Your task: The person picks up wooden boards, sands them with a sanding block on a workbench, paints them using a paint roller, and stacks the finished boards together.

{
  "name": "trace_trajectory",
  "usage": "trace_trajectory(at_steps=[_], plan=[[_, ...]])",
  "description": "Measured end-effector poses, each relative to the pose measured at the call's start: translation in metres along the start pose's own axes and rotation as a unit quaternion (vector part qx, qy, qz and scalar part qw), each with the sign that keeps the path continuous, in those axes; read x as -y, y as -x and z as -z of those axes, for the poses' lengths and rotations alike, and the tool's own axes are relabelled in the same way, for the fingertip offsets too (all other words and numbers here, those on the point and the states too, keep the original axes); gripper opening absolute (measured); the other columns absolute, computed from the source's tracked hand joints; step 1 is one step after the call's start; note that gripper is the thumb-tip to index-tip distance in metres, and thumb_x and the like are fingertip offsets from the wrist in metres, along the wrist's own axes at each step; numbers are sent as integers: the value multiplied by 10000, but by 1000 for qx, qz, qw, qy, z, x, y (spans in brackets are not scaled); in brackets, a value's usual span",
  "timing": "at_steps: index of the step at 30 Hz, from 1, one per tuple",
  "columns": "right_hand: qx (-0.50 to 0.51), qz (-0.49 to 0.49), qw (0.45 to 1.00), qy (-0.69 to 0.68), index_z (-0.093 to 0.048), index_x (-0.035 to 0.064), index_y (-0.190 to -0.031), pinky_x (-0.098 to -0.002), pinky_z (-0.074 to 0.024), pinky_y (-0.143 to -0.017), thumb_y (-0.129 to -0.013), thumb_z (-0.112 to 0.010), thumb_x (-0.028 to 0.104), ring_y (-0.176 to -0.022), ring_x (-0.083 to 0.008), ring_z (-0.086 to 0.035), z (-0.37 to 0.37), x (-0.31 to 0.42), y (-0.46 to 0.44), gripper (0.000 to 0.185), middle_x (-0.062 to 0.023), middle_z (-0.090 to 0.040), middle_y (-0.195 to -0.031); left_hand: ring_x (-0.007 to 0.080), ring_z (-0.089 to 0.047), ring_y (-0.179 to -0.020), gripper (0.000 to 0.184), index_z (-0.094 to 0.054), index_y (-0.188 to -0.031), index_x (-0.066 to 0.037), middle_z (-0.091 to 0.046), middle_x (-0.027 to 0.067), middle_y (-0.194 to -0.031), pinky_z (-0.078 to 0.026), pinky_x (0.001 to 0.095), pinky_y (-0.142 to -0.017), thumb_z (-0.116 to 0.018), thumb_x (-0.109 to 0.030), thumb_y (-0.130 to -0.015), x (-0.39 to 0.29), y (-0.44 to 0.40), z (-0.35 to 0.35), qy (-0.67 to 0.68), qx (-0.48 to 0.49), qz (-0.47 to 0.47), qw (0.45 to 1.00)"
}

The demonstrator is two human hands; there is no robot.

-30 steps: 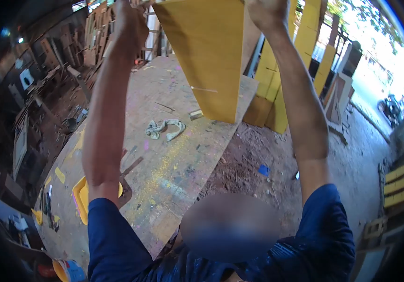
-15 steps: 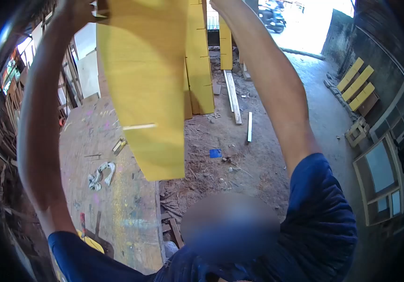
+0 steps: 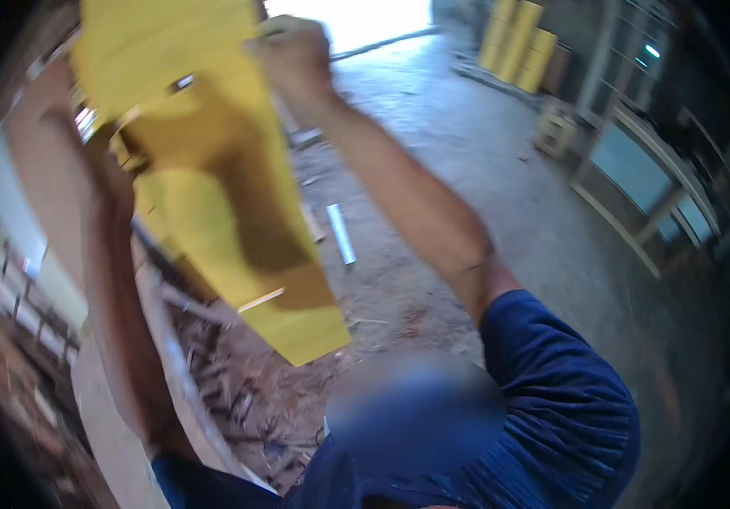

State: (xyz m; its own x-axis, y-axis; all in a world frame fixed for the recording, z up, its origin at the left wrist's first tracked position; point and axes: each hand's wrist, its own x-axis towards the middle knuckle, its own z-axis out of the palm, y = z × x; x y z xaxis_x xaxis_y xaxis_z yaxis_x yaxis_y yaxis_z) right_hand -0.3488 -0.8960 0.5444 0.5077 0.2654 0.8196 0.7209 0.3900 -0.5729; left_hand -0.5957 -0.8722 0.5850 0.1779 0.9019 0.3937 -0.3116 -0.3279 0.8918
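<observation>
A long yellow board (image 3: 204, 195) with slots cut in it hangs upright in front of me, its lower end narrowing. My right hand (image 3: 295, 58) is closed around its right edge near the top. At the opposite edge, my left hand (image 3: 115, 170) is closed on the board, partly in shadow and blurred. Light comes through a small slot between the two hands, and another slot shows near the lower end. The board's top runs out of view.
Several yellow boards (image 3: 518, 47) lean by the right wall. Near them are a small wooden stool (image 3: 556, 127) and a framed glass panel (image 3: 637, 174). A pale strip (image 3: 340, 234) lies on the dirt floor. The worktable (image 3: 110, 382) is at my left.
My view has swung to the right. Both hands have come lower into view with the yellow board, which now tilts, its lower end pointing right.
</observation>
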Motion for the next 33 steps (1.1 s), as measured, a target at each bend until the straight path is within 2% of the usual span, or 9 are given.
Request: trace_trajectory(at_steps=[5,7,12,18,20,22,24,30,33], plan=[[13,-158,987,-21,-705,-51,-997,-364,-515,-797,-799,-724,338,-826,-241,-655,100,-58,-54,437,-157,-689,-858,225,-446,-1109,919,-291,-1470,-185,-471,97,-1259,-213,386,-1101,-348,-846,-834,68,-47,-148,37,-16,-103,994],[-37,-137,990,8,-668,-100,-1055,-365,-506,-815,-812,-715,355,-854,-256,-649,121,-97,-86,518,-166,-682,-914,210,-430,-1115,951,-228,-1499,-192,-466,101,-1240,-205,387,-1108,-359,-849,-825,96,-79,-199,67,30,-72,995],[-73,-140,987,9,-632,-111,-1054,-435,-488,-871,-833,-690,323,-1018,-367,-601,173,-223,-140,490,-289,-590,-1124,227,-477,-1159,953,-67,-1579,-211,-468,168,-1349,-376,441,-1030,-261,-822,-873,173,-122,-336,23,89,-125,988],[-103,-83,989,72,-683,-85,-1035,-303,-473,-823,-845,-722,355,-884,-189,-615,227,-415,-201,481,-125,-673,-950,204,-470,-1115,668,-477,-1273,-63,-499,52,-1161,-371,363,-998,-286,-644,-1004,335,-217,-487,83,137,-82,984],[-22,-109,994,11,-680,-68,-1059,-279,-464,-816,-857,-707,276,-889,-147,-597,253,-486,-238,399,-99,-673,-974,189,-450,-1103,679,-473,-1312,-20,-485,72,-1199,-363,355,-999,-231,-591,-1035,383,-239,-560,95,76,-167,978],[-11,-120,990,72,-663,-58,-1112,-275,-455,-837,-846,-665,190,-918,-148,-594,279,-545,-271,364,-91,-673,-1000,240,-316,-1356,907,-371,-1397,-85,-413,112,-1349,-186,439,-1161,-195,-811,-882,440,-285,-602,3,180,-102,978],[-46,-180,980,78,-637,-56,-1173,-286,-448,-879,-820,-614,117,-985,-168,-591,300,-578,-306,394,-100,-664,-1054,286,-362,-1373,964,-66,-1544,16,-453,234,-1425,-239,348,-1152,-80,-734,-937,407,-273,-673,67,225,5,972],[-62,-215,964,145,-597,-77,-1227,-318,-384,-1011,-761,-555,98,-1164,-232,-536,374,-681,-412,499,-160,-599,-1218,268,-106,-1489,1200,-81,-1532,48,-15,182,-1626,-143,461,-1196,-66,-886,-779,502,-354,-859,173,349,42,920],[-81,-191,971,122,-597,-72,-1227,-320,-391,-1003,-761,-560,106,-1146,-233,-549,413,-774,-452,501,-148,-612,-1194,254,69,-1497,1215,-276,-1475,79,100,109,-1634,-49,586,-1169,-114,-903,-777,563,-384,-953,192,367,15,910]])
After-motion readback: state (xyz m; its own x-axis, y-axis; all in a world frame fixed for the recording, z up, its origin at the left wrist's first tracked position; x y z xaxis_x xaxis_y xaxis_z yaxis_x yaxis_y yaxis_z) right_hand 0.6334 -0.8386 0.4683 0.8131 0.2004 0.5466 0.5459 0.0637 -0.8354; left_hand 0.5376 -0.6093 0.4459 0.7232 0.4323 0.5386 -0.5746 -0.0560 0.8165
